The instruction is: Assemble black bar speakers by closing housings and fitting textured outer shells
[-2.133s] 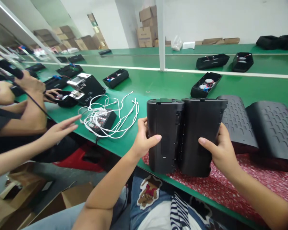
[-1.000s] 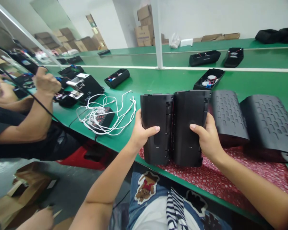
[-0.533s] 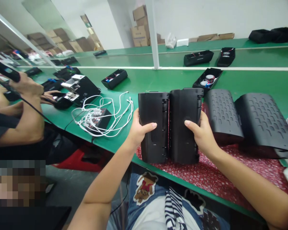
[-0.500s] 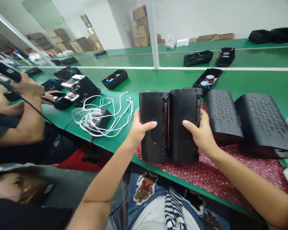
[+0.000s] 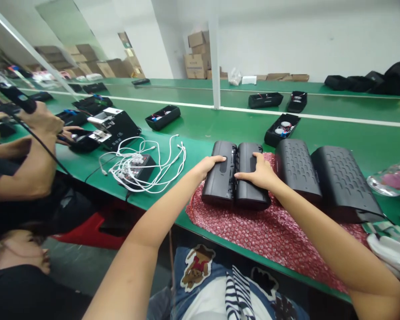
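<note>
Two long black plastic speaker casings lie side by side on red bubble wrap [image 5: 253, 231]. My left hand [image 5: 210, 165] grips the left casing [image 5: 219, 184] at its outer side, thumb on top and the other fingers mostly hidden. On the right casing [image 5: 250, 191], my right hand [image 5: 262, 173] has its thumb and a finger laid over the upper face; its remaining fingers are out of sight. Clips or slots show along the inner edge of the left casing. Close by on the right stand two more black casings with a scale-like pattern, one narrower [image 5: 296, 166] and one wider [image 5: 345, 178].
White cables [image 5: 146, 169] lie tangled over a black box on the green bench [image 5: 193, 144]. Behind are open black casings [image 5: 282, 129] with wires and round parts. A co-worker's hand [image 5: 42, 120] holds a black tool at left, near a black machine [image 5: 115, 129].
Both casings have gone from raised and tilted towards me to lying lower and flatter on the bubble wrap. My right thumb has shifted towards the gap between them. My view has tipped upward.
</note>
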### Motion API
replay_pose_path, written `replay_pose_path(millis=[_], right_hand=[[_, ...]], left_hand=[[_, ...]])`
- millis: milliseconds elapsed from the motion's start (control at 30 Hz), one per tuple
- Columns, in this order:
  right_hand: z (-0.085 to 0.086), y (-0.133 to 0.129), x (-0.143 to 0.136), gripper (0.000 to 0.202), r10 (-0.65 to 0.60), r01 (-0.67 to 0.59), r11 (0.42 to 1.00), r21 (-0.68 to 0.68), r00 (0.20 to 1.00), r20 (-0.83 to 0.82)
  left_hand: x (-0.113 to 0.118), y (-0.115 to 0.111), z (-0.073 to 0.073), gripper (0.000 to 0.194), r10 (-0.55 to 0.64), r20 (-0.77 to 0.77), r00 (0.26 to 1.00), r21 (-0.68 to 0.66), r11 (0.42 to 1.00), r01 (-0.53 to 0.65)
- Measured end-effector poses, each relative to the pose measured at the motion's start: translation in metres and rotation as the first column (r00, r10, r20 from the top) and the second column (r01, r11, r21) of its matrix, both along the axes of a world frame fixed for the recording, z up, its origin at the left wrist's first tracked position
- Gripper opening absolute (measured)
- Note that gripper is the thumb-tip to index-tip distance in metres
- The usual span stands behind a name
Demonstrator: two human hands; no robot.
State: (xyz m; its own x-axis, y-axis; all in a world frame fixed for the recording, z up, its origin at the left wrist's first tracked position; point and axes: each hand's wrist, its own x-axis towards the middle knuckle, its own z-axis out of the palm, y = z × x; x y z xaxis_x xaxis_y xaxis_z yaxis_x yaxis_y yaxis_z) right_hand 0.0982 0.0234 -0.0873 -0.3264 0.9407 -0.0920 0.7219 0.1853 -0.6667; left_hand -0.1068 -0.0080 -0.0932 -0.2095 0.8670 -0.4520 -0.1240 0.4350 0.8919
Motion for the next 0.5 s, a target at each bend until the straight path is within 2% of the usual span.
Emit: replay_pose_path(millis=[133,233,300,367,433,500], right_hand=[[0.004,0.0,0.009,0.112,-0.098,0.1,0.992,-0.072,0.995,0.031],[0.003,0.001,0.018,0.108,-0.182,0.178,0.972,-0.151,0.983,-0.014],[0.0,0.001,0.023,0.113,-0.198,0.182,0.967,-0.176,0.977,-0.076],[-0.005,0.001,0.025,0.122,-0.214,0.182,0.968,-0.174,0.959,-0.187],[-0.011,0.001,0.024,0.125,-0.271,0.217,0.958,-0.189,0.901,-0.339],[-0.018,0.002,0.021,0.116,-0.336,0.258,0.939,-0.227,0.826,-0.452]], left_hand=[[-0.002,0.007,0.004,0.031,-0.071,-0.075,0.995,-0.038,0.997,0.069],[-0.002,0.017,0.015,0.059,-0.073,-0.237,0.969,-0.073,0.996,0.057],[-0.002,0.027,0.022,0.081,-0.053,-0.38,0.924,-0.091,0.996,0.019],[-0.002,0.038,0.029,0.092,-0.05,-0.504,0.862,-0.11,0.994,-0.007],[0.0,0.049,0.032,0.099,-0.066,-0.602,0.796,-0.132,0.991,-0.017],[0.005,0.056,0.034,0.109,-0.085,-0.687,0.722,-0.148,0.989,-0.024]])
